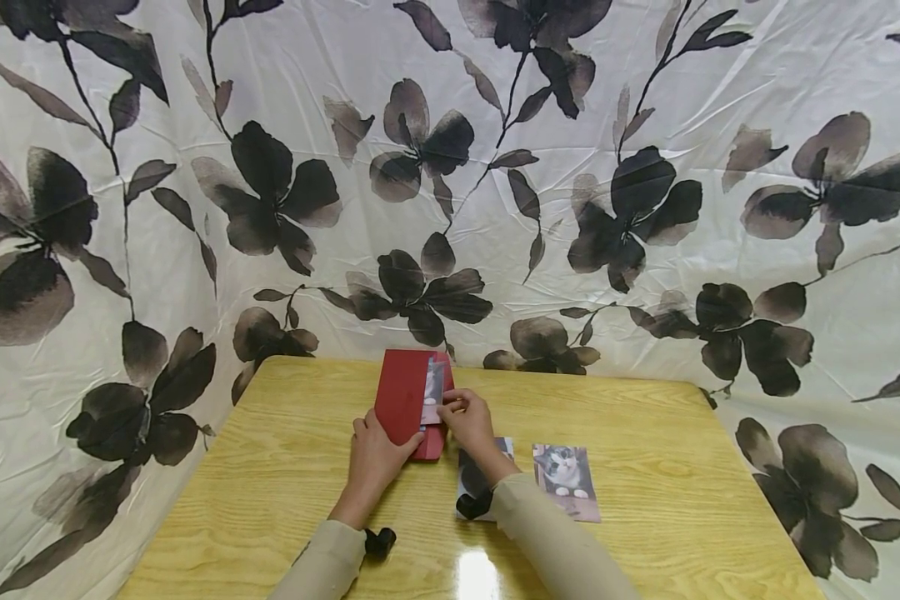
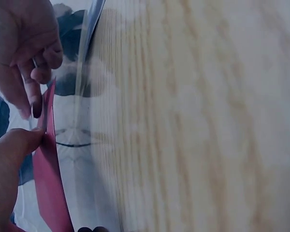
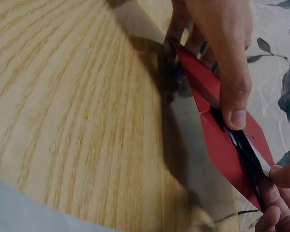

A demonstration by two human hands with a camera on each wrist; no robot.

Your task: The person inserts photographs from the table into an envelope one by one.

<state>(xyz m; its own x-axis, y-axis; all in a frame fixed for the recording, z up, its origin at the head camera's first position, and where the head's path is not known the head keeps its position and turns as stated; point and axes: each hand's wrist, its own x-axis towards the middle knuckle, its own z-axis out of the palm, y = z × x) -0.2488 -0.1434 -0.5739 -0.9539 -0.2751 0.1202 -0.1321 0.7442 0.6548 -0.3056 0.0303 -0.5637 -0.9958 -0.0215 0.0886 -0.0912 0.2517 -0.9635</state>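
A red envelope (image 1: 401, 392) is held up off the table by my left hand (image 1: 375, 454), its thumb at the open edge. My right hand (image 1: 468, 421) pinches a photo print (image 1: 433, 392) that sits partly inside the envelope's mouth. The right wrist view shows the left thumb pressing at the opening, where the print's pale edge (image 3: 261, 157) and a dark inside show between the red sides. On the table, a cat photo (image 1: 562, 475) lies to the right of my right forearm. Another photo (image 1: 471, 462) is partly covered by that forearm.
The yellow wood-grain table (image 1: 270, 467) reaches back to a white cloth (image 1: 307, 83) with dark flowers, which hangs behind and at both sides. Black wrist-worn pieces (image 1: 379, 543) sit by the cuffs of both light sleeves.
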